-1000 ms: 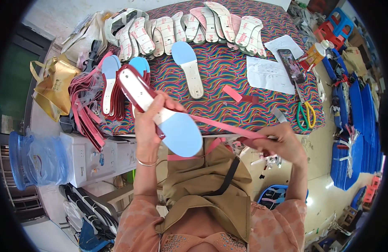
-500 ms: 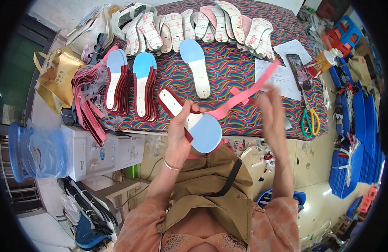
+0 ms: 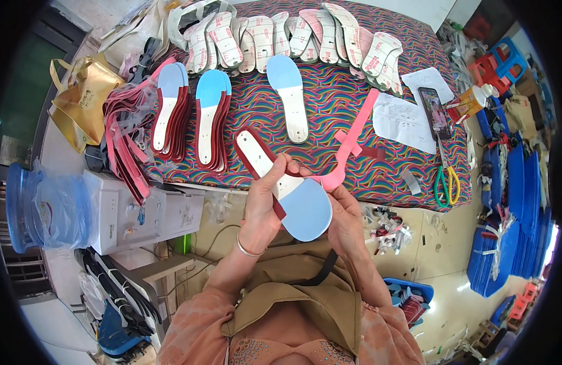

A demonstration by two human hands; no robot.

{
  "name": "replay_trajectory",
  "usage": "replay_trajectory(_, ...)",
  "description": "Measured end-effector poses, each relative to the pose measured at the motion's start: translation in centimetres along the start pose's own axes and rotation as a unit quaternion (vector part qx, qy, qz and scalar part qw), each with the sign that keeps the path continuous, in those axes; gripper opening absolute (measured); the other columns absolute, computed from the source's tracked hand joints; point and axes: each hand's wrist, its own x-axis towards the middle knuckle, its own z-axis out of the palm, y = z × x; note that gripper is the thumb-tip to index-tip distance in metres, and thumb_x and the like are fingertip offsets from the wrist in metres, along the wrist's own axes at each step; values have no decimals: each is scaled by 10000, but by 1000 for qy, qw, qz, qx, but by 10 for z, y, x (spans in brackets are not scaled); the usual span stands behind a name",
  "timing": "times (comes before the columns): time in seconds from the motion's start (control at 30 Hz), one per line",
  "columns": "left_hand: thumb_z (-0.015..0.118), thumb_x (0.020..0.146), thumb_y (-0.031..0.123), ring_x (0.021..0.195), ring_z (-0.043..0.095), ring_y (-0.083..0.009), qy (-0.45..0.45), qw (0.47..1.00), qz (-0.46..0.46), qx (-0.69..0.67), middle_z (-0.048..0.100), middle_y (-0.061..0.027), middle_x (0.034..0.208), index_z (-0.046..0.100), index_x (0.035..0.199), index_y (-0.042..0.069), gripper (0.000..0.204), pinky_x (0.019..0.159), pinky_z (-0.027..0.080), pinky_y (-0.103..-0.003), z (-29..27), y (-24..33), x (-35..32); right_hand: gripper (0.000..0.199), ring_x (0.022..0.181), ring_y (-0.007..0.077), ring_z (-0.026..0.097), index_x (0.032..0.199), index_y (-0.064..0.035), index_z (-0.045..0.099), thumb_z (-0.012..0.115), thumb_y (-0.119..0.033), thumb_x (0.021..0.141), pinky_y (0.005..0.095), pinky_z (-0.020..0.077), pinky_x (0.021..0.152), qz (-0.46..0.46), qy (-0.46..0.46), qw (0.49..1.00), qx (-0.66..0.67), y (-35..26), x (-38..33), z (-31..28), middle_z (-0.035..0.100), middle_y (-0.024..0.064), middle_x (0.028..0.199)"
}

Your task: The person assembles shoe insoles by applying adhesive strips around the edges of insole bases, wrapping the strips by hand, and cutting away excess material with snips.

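My left hand [image 3: 264, 196] grips a shoe insole [image 3: 307, 210] tilted across the table's near edge. The insole has a white heel part and a light blue rounded toe part, with a dark red band along the heel edge. From its right side a long pink strip [image 3: 358, 120] runs up and away over the cloth. At the toe's right edge, my right hand [image 3: 346, 220] is closed with its fingertips at the strip's near end; the insole partly hides them. Beyond my hands lies a single blue-and-white insole [image 3: 289, 100] without a red band.
Two stacks of red-edged insoles, a left stack [image 3: 166, 115] and a right stack [image 3: 211, 125], lie left of centre. White printed insole pieces [image 3: 259, 39] line the back. A bundle of pink strips [image 3: 126, 125] hangs at left. Scissors [image 3: 447, 182], a phone [image 3: 434, 112] and papers [image 3: 402, 125] lie right.
My right hand has come down and left from beside the strip to the insole's toe edge. The strip's far end now lies more upright on the cloth. The insole has shifted slightly down and right.
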Motion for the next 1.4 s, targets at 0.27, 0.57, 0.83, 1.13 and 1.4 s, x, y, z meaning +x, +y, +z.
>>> replay_trajectory(0.27,566,947,192,848,592,-220,4,998,31,62,555,-44,800,549,922,70,126,779,532,-374,-1,1,-6,259,554,1,474,1170,-24,546,575,-147,944,163,300,405,-50,-10,999,-19,8,1,-3,634,9,910)
replay_trajectory(0.57,593,930,194,832,631,-220,-14,997,39,67,572,-52,807,563,919,50,147,758,549,-364,-6,-1,-6,165,470,-12,408,1067,-24,591,578,-128,940,152,262,381,-121,9,991,-58,15,2,-6,604,-21,754)
replay_trajectory(0.83,605,915,154,951,656,-273,-85,985,89,120,649,-114,894,598,954,-20,179,774,561,-377,4,4,-19,233,428,29,271,959,-15,591,497,-228,978,196,203,367,-46,-64,994,75,-24,16,-9,424,-49,594)
replay_trajectory(1.13,571,866,52,1145,554,-356,-169,944,160,235,640,-171,980,622,953,-33,132,1001,414,-495,5,4,-19,133,479,138,467,777,-4,590,681,-87,827,287,398,482,-208,-128,767,-594,-56,7,11,471,67,551)
replay_trajectory(1.4,639,864,49,851,669,-200,-165,956,67,234,683,-139,924,586,1114,-52,274,743,554,-308,11,-6,-20,131,504,111,474,871,-9,621,707,-90,815,275,385,482,-192,-45,802,-563,-43,-16,-7,541,88,598)
